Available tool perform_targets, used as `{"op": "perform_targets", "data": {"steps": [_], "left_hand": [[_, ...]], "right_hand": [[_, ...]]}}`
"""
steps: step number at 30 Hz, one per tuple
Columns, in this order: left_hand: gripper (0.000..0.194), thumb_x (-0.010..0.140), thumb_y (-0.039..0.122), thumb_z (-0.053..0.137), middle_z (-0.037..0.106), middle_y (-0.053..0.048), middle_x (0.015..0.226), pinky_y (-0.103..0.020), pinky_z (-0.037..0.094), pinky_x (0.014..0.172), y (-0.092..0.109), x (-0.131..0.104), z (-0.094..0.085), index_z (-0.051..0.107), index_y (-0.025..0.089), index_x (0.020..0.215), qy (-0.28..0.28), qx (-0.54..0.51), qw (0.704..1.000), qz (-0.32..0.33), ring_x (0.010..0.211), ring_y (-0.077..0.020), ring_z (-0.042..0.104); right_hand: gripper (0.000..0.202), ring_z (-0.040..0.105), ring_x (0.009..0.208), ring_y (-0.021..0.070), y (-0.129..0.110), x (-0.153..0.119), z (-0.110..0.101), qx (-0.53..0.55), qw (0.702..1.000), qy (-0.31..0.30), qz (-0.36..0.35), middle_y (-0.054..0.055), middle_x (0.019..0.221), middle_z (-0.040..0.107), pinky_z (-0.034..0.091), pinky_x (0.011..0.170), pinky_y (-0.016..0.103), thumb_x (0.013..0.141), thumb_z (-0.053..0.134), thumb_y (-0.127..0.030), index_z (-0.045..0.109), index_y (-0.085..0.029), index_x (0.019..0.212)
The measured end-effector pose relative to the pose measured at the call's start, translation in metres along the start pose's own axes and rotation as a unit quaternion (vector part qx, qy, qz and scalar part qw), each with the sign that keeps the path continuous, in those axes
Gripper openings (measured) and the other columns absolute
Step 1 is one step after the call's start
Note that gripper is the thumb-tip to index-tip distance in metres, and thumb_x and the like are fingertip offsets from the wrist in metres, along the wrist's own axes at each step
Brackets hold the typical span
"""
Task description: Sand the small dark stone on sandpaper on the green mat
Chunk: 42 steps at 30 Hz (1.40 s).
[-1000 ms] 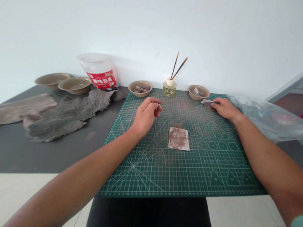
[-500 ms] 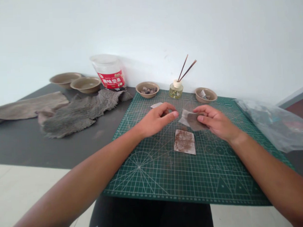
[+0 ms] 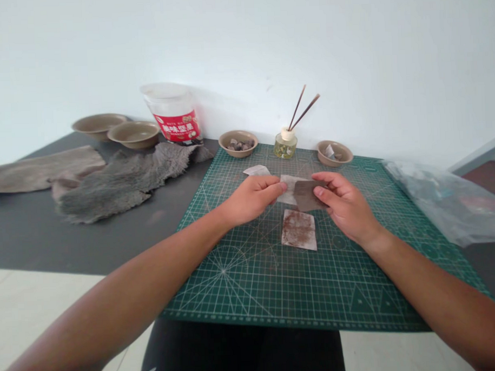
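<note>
1. A pale-and-brown sheet (image 3: 300, 193) is over the green mat (image 3: 259, 293), our left hand (image 3: 254, 199) pinching its left end, our right hand (image 3: 349, 208) its right; both hide parts.
2. On the mat's far left, a bowl (image 3: 238, 153) holds grey-brown lumps (image 3: 241, 145).
3. Far right, another bowl (image 3: 333, 161) holds indistinct scraps (image 3: 329, 152).

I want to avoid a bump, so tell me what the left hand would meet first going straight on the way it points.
The left hand pinches a pale piece; past that it would probably meet the brown piece first, held in the right hand, though one view leaves depth unclear.
</note>
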<state>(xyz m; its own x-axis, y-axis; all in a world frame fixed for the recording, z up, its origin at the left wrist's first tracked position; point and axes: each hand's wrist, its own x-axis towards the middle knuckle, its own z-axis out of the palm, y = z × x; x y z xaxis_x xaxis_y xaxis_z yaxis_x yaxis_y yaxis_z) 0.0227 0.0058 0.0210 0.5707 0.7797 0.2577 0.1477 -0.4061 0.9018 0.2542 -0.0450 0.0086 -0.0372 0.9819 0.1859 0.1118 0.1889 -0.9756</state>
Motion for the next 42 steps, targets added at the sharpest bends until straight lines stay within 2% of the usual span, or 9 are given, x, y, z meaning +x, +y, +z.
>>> {"op": "perform_targets", "data": {"steps": [9,14,18,22,24,26,30,37,42], "left_hand": [[0.04,0.088,0.042,0.056,0.045,0.002,0.052,-0.025,0.029,0.048,-0.006,0.001,-0.015,0.048,0.02,0.056,0.025,-0.025,0.999,-0.035,0.048,-0.0119,0.039],[0.037,0.083,0.029,0.054,0.046,0.001,0.048,-0.026,0.027,0.047,-0.015,0.002,-0.035,0.049,0.02,0.048,0.033,0.152,0.983,-0.098,0.045,-0.0139,0.041],[0.033,0.068,0.021,0.068,0.045,0.001,0.047,-0.025,0.031,0.054,-0.021,-0.004,-0.043,0.046,0.021,0.043,0.078,0.264,0.955,-0.111,0.053,-0.0177,0.049],[0.03,0.081,0.044,0.067,0.045,0.0,0.052,-0.026,0.03,0.057,-0.006,-0.014,-0.03,0.057,0.022,0.063,0.21,0.365,0.903,-0.09,0.058,-0.0212,0.051],[0.04,0.09,0.05,0.057,0.048,0.0,0.055,-0.026,0.028,0.055,0.005,-0.017,-0.02,0.055,0.021,0.063,0.139,0.326,0.934,-0.049,0.056,-0.0182,0.048],[0.05,0.097,0.052,0.047,0.048,0.0,0.057,-0.026,0.028,0.053,0.013,-0.018,-0.011,0.05,0.019,0.059,-0.015,0.2,0.979,-0.043,0.055,-0.0155,0.046],[0.044,0.097,0.051,0.052,0.046,0.003,0.063,-0.023,0.03,0.053,0.017,-0.017,-0.006,0.055,0.017,0.07,-0.171,-0.022,0.983,-0.059,0.058,-0.0118,0.042],[0.026,0.091,0.038,0.067,0.064,-0.002,0.081,-0.023,0.045,0.063,0.01,-0.016,-0.021,0.067,0.012,0.095,-0.252,-0.188,0.94,-0.131,0.069,-0.0128,0.057],[0.02,0.09,0.03,0.07,0.068,-0.003,0.083,-0.022,0.049,0.065,0.006,-0.016,-0.025,0.069,0.012,0.098,-0.229,-0.235,0.935,-0.135,0.071,-0.0126,0.062]], "right_hand": [[0.034,0.06,0.093,0.0213,0.007,0.003,-0.005,-0.018,0.996,0.029,-0.084,0.001,0.103,0.063,0.052,0.084,0.038,0.09,0.062,-0.033,0.057,-0.035,0.123],[0.009,0.057,0.098,0.0226,0.001,0.001,0.0,-0.103,0.98,0.036,-0.165,0.002,0.101,0.058,0.047,0.091,0.042,0.088,0.066,-0.026,0.066,-0.03,0.095],[0.017,0.054,0.099,0.0231,-0.01,-0.012,0.011,-0.159,0.961,-0.022,-0.227,0.003,0.098,0.05,0.048,0.087,0.042,0.086,0.067,-0.019,0.069,-0.034,0.093],[0.028,0.059,0.094,0.0207,-0.013,-0.023,0.019,-0.141,0.949,-0.156,-0.235,0.003,0.101,0.057,0.051,0.08,0.039,0.092,0.057,-0.013,0.068,-0.036,0.105],[0.031,0.06,0.101,0.0208,-0.012,-0.024,0.02,-0.141,0.944,-0.19,-0.23,0.003,0.11,0.061,0.051,0.086,0.039,0.093,0.055,-0.012,0.067,-0.035,0.109],[0.031,0.061,0.108,0.0211,-0.011,-0.023,0.02,-0.145,0.944,-0.2,-0.221,0.003,0.118,0.062,0.051,0.091,0.04,0.093,0.056,-0.013,0.067,-0.035,0.112],[0.028,0.062,0.113,0.0206,-0.006,-0.019,0.017,-0.157,0.944,-0.189,-0.219,0.002,0.122,0.065,0.051,0.097,0.039,0.092,0.059,-0.013,0.068,-0.032,0.111],[0.055,0.054,0.129,0.0232,-0.004,-0.012,-0.003,-0.13,0.958,-0.218,-0.135,0.006,0.139,0.056,0.043,0.11,0.048,0.096,0.053,-0.019,0.038,-0.036,0.145],[0.085,0.042,0.138,0.0348,-0.005,-0.009,-0.02,-0.351,0.878,-0.3,-0.125,0.012,0.149,0.047,0.037,0.112,0.059,0.081,0.075,-0.045,0.032,-0.031,0.153]]}}
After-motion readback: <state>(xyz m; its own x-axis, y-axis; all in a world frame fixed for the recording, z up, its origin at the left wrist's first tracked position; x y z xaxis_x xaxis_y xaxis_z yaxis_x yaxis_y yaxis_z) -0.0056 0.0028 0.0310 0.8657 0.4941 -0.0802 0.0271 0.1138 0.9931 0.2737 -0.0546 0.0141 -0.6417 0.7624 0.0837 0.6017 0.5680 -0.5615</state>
